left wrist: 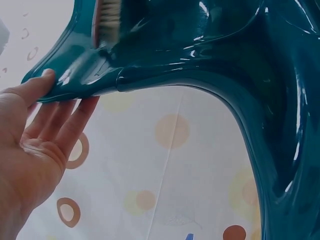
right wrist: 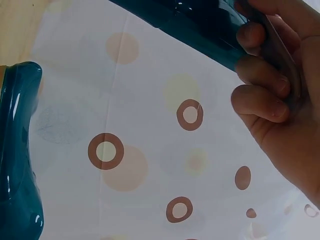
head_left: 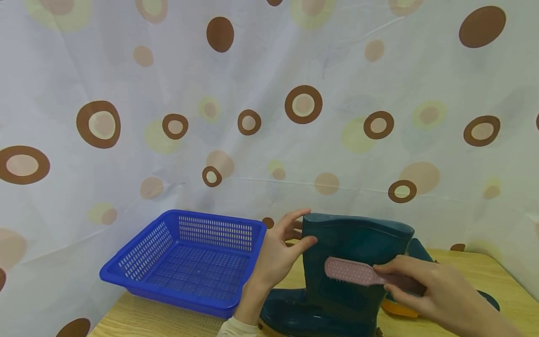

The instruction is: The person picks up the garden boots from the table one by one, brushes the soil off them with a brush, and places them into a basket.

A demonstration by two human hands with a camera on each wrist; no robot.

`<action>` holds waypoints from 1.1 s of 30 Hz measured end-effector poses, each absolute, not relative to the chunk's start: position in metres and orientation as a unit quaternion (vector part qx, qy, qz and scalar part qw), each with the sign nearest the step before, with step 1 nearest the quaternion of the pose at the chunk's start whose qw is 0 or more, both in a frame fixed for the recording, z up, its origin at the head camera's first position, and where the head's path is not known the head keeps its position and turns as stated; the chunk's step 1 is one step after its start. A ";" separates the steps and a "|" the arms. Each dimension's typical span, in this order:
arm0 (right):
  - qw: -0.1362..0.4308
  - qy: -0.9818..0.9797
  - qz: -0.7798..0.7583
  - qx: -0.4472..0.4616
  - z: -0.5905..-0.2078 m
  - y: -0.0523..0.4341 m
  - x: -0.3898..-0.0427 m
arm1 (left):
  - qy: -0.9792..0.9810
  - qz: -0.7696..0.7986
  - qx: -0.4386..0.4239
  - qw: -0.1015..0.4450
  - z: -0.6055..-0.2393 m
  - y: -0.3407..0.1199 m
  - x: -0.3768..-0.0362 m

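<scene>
A dark teal rain boot [head_left: 349, 299] stands upright on the table, its toe to the left. My left hand [head_left: 278, 248] pinches the front edge of its shaft near the top, thumb on the near side and fingers behind; the left wrist view shows this hold too. My right hand [head_left: 438, 285] grips the handle of a pink brush [head_left: 351, 271]. The brush lies flat along the shaft's side, with bristles toward the boot [left wrist: 200, 30]. In the right wrist view, the fingers of my right hand [right wrist: 280, 90] wrap round the handle.
A blue plastic basket [head_left: 185, 306] with slotted walls stands at the left on the wooden table [head_left: 476, 271]. Behind the boot, a second teal boot [head_left: 421, 250] lies on its side. A white curtain [head_left: 269, 61] with brown dots hangs behind everything.
</scene>
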State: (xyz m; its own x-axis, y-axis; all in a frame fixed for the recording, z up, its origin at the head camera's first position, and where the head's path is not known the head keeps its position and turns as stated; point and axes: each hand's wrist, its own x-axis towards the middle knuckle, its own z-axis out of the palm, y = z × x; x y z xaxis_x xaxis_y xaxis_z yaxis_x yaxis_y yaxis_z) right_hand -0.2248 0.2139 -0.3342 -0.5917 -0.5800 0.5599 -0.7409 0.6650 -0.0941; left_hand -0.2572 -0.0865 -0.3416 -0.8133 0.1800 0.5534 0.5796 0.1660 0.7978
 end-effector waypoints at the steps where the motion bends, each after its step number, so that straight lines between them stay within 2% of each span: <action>1: 0.219 -0.886 0.165 0.374 -0.335 0.215 -0.225 | -0.745 -0.593 -0.257 0.165 -0.342 -0.087 -0.257; 4: 0.133 -0.905 0.180 0.363 -0.335 0.218 -0.226 | -0.751 -0.588 -0.260 0.150 -0.342 -0.088 -0.257; 7: 0.095 -0.903 0.205 0.365 -0.335 0.220 -0.226 | -0.768 -0.570 -0.267 0.121 -0.341 -0.092 -0.257; 11: 0.158 -0.879 0.224 0.390 -0.334 0.225 -0.226 | -0.789 -0.541 -0.275 0.092 -0.340 -0.095 -0.256; 14: 0.206 -0.870 0.229 0.385 -0.333 0.228 -0.224 | -0.787 -0.542 -0.275 0.103 -0.340 -0.092 -0.256; 19: 0.267 -0.870 0.232 0.342 -0.328 0.234 -0.218 | -0.769 -0.564 -0.262 0.149 -0.341 -0.085 -0.255; 25: 0.301 -0.855 0.267 0.327 -0.321 0.245 -0.212 | -0.737 -0.590 -0.245 0.222 -0.334 -0.081 -0.251; 33: 0.356 -0.840 0.322 0.255 -0.320 0.257 -0.205 | -0.631 -0.675 -0.234 0.303 -0.321 -0.085 -0.249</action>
